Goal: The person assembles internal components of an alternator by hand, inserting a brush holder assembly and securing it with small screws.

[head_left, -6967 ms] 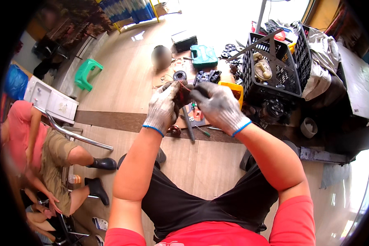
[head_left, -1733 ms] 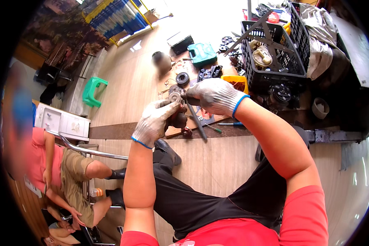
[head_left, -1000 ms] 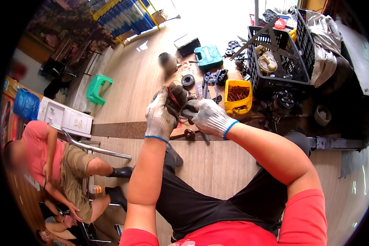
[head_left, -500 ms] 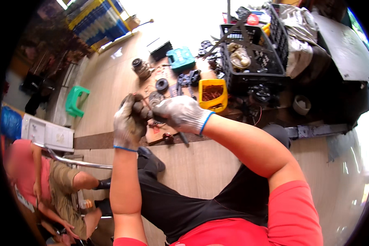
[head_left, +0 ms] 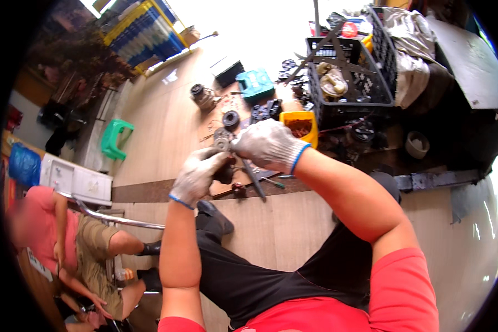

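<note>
Clearly, the left hand (head_left: pixel 196 174) holds one dark part (head_left: pixel 224 174)

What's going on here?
Someone in work gloves has both hands close together over scattered parts. The left hand seems curled around a dark piece, mostly hidden. The right hand's fingertips are by a grey round part; can't tell whether that's held or lying behind the gloves. A black ring, teal case and yellow container of reddish-brown scraps sit beyond. Another person is seated to the left.
</note>
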`<state>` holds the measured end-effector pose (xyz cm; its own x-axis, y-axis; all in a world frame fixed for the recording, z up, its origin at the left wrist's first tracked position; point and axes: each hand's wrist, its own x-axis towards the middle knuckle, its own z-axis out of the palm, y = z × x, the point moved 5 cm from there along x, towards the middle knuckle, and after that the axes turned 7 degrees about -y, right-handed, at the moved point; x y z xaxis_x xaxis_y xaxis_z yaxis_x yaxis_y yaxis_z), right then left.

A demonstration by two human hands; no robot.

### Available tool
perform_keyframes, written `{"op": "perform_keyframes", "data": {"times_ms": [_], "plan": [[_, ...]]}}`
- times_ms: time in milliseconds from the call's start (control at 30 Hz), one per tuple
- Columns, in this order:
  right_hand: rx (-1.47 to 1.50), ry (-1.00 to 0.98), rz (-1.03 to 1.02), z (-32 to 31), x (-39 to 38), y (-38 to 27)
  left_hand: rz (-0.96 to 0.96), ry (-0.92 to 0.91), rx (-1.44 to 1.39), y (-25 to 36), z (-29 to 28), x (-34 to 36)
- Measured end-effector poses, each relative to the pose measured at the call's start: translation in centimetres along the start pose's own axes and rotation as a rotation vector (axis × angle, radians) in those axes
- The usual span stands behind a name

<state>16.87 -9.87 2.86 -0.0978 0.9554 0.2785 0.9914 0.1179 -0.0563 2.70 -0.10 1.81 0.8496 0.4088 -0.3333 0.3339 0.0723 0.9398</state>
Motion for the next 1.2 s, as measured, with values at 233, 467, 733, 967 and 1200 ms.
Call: {"op": "perform_keyframes", "data": {"times_ms": [233, 467, 733, 967, 1200], "plan": [[0.120, 0.023, 0.119, -0.8, 0.2, 0.7, -0.024, 0.066, -0.078, -0.5, 0.1, 0.8], [0.241, 0.085, 0.202, -0.6, 0.3, 0.7, 0.071, 0.159, -0.034, 0.4, 0.6, 0.6], [0.438, 0.139, 0.264, -0.7, 0.5, -1.7, 0.181, 0.440, -0.206, -2.4, -2.6, 2.2], [0.561, 0.063, 0.295, 1.7, 0.3, -2.8, 0.406, 0.253, -0.800, -1.1, -1.7, 2.3], [0.567, 0.039, 0.273, 2.4, 0.3, -2.2, 0.413, 0.229, -0.889, -1.0, -2.2, 2.2]]}}
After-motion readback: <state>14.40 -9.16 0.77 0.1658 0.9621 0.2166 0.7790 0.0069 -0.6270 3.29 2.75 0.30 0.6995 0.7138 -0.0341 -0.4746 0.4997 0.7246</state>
